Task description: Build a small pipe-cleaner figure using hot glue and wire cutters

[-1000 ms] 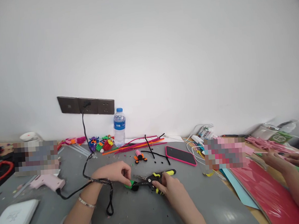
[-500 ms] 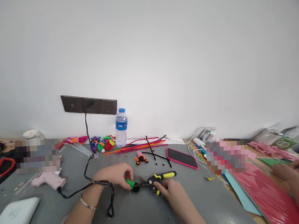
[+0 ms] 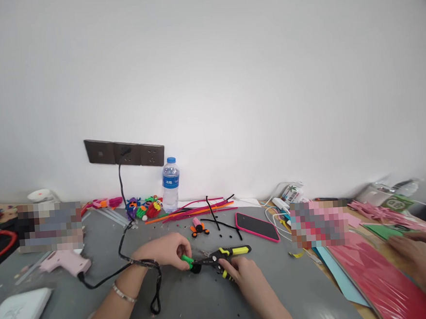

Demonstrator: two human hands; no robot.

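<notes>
Pinched in the fingers of my left hand (image 3: 171, 251) is a small green and black pipe-cleaner piece (image 3: 188, 262), held just over the grey mat. My right hand (image 3: 241, 271) is closed round yellow-and-black pliers (image 3: 215, 259), whose jaws point left and meet the black part of the piece. Whether the jaws grip it or only touch it, I cannot tell. Behind the pliers lies a small pink, orange and black pipe-cleaner figure (image 3: 199, 227). Cut black pipe cleaners (image 3: 222, 223) lie next to it.
A black cord (image 3: 121, 239) runs from the wall socket across my left forearm to a pink glue gun (image 3: 66, 263). A water bottle (image 3: 171, 184) stands by the wall. A phone (image 3: 257, 227) lies at right. A co-worker's hands (image 3: 415, 257) hold green sheets far right.
The whole view has shifted slightly. My left hand tilts the green and black piece a little against the plier jaws; both hands keep their holds.
</notes>
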